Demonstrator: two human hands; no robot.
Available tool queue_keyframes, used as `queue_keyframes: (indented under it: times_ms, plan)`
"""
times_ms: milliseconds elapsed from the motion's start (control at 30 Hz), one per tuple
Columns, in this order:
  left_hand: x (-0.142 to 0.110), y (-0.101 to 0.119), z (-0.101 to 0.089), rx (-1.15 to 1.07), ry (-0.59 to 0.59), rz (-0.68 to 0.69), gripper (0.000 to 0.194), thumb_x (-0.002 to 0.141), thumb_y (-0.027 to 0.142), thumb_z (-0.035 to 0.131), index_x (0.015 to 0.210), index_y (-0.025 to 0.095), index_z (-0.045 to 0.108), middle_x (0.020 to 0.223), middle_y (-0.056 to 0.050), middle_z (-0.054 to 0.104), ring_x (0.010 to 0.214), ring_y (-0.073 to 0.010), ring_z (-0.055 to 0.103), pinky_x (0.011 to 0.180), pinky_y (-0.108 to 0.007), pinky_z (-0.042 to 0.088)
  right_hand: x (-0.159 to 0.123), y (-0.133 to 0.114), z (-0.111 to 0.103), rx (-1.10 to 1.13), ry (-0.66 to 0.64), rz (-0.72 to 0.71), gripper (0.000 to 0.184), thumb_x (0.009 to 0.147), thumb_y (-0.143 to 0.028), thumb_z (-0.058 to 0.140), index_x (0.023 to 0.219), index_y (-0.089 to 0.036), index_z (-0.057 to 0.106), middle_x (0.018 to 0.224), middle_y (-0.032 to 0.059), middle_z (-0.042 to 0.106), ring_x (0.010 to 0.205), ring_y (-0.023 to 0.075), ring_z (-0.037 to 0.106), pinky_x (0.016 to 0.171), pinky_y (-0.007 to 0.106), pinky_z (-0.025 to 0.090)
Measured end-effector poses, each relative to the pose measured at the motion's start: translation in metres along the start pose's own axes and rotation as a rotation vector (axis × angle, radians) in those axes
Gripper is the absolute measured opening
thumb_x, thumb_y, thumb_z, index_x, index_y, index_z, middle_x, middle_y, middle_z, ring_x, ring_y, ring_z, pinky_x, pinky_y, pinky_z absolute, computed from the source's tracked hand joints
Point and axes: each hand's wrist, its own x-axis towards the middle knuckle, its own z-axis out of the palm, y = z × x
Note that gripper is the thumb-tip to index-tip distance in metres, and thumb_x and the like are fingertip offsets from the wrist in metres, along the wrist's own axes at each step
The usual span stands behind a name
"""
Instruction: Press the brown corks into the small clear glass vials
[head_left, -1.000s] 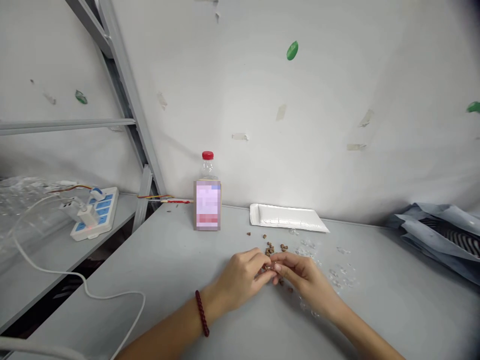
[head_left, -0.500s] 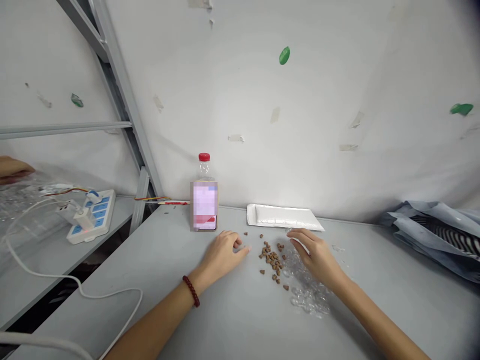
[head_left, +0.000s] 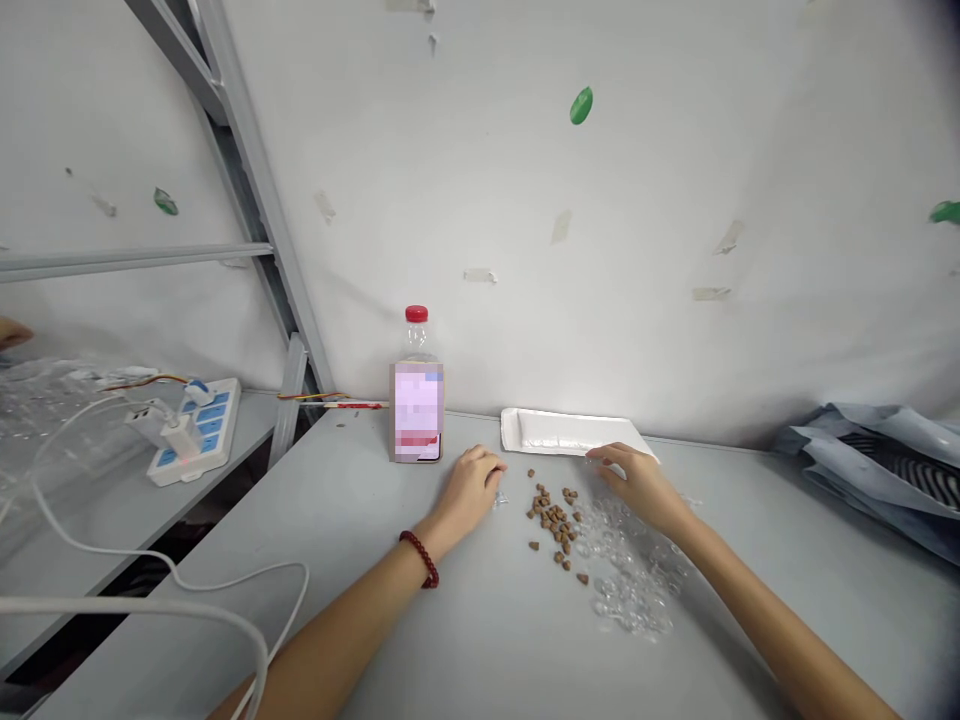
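My left hand (head_left: 474,487), with a dark red bead bracelet (head_left: 421,558) on the wrist, rests on the grey table left of the brown pellets (head_left: 553,518). Its fingers are curled in. Under them shows a small clear piece (head_left: 501,498); whether they grip anything else is hidden. My right hand (head_left: 636,487) hangs over a heap of clear rounded plastic pieces (head_left: 634,595). Its thumb and fingers close together at the tips, beside something small and clear. The pellets lie loosely scattered between both hands.
A phone (head_left: 417,412) leans against a clear bottle with a red cap (head_left: 416,314). A white padded envelope (head_left: 577,433) lies by the wall. At left are a power strip (head_left: 196,432), white cables (head_left: 172,575) and another person's hand (head_left: 13,333). A grey-blue bag (head_left: 847,450) sits at right.
My left hand has moved slightly right and curled its fingers over the spot where a lone pellet lay. My right hand stays near the clear pieces. The other person's hand has drawn back left.
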Motion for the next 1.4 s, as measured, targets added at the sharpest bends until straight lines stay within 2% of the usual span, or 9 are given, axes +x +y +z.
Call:
queue_keyframes:
  times_ms: [333,600,667,700,800,933,1067,1200,1400]
  plan:
    - [-0.003,0.001,0.002,0.029,0.078,-0.044,0.017,0.077,0.004,0.052,0.076,0.016,0.064,0.082,-0.006,0.064,0.072,-0.0176,0.061,0.067,-0.029,0.048,0.003,-0.004,0.001,0.002,-0.065,0.005,0.022,0.076,-0.021,0.053,0.085,-0.018,0.073,0.089,0.0102,0.071,0.078,0.0255,0.065,0.074,0.035,0.049]
    - [-0.006,0.008,-0.004,-0.119,0.263,0.048,0.014,0.072,0.004,0.055,0.067,0.017,0.056,0.063,0.001,0.059,0.057,-0.0127,0.057,0.056,-0.024,0.048,-0.004,-0.017,-0.005,0.092,0.023,0.029,0.021,0.08,-0.029,0.053,0.088,-0.018,0.068,0.086,0.0097,0.068,0.078,0.0232,0.062,0.074,0.034,0.048]
    - [-0.013,0.018,-0.007,-0.186,0.299,0.124,0.013,0.076,0.006,0.054,0.069,0.017,0.056,0.065,0.0,0.06,0.057,-0.0116,0.058,0.056,-0.022,0.05,-0.011,-0.03,-0.007,0.216,0.05,0.08,0.027,0.084,-0.039,0.053,0.097,-0.018,0.067,0.088,0.0087,0.068,0.079,0.022,0.062,0.074,0.034,0.049]
    - [-0.018,0.024,-0.008,-0.217,0.311,0.171,0.012,0.078,0.007,0.053,0.07,0.016,0.056,0.067,0.0,0.06,0.058,-0.0113,0.059,0.056,-0.022,0.05,-0.016,-0.039,-0.007,0.403,0.061,0.147,0.03,0.084,-0.042,0.057,0.099,-0.018,0.066,0.089,0.008,0.069,0.081,0.0214,0.062,0.075,0.033,0.049]
    - [-0.033,0.046,-0.011,-0.284,0.345,0.322,0.012,0.081,0.008,0.052,0.074,0.017,0.057,0.074,-0.002,0.062,0.063,-0.011,0.06,0.058,-0.022,0.051,-0.032,-0.069,-0.004,0.95,-0.04,0.274,0.029,0.078,-0.042,0.069,0.098,-0.02,0.067,0.09,0.0042,0.069,0.085,0.0176,0.062,0.086,0.032,0.048]
    - [-0.046,0.064,-0.011,-0.333,0.382,0.507,0.014,0.082,0.004,0.055,0.078,0.017,0.059,0.079,-0.004,0.065,0.071,-0.0124,0.062,0.063,-0.024,0.053,-0.048,-0.097,0.003,1.344,-0.196,0.411,0.028,0.076,-0.036,0.075,0.097,-0.018,0.068,0.084,0.0039,0.069,0.083,0.0144,0.063,0.089,0.029,0.047]
    - [-0.047,0.068,-0.011,-0.349,0.451,0.606,0.019,0.079,-0.002,0.058,0.084,0.016,0.063,0.08,-0.006,0.066,0.072,-0.0133,0.064,0.064,-0.024,0.055,-0.055,-0.104,0.007,1.449,-0.27,0.452,0.023,0.078,-0.035,0.075,0.089,-0.015,0.07,0.082,0.0044,0.069,0.077,0.0109,0.064,0.08,0.021,0.05]
    - [-0.046,0.068,-0.011,-0.358,0.484,0.574,0.018,0.079,0.0,0.059,0.083,0.017,0.064,0.078,-0.005,0.066,0.07,-0.0131,0.064,0.063,-0.025,0.055,-0.058,-0.107,0.007,1.439,-0.324,0.427,0.022,0.081,-0.036,0.072,0.084,-0.015,0.071,0.076,0.0034,0.068,0.072,0.0091,0.062,0.075,0.019,0.05]
    - [-0.047,0.066,-0.01,-0.397,0.415,0.478,0.016,0.083,0.005,0.058,0.085,0.019,0.066,0.079,-0.004,0.068,0.071,-0.0141,0.065,0.065,-0.027,0.056,-0.061,-0.109,0.008,1.434,-0.332,0.409,0.025,0.081,-0.039,0.071,0.074,-0.014,0.071,0.071,0.0028,0.066,0.065,0.0075,0.059,0.068,0.016,0.048]
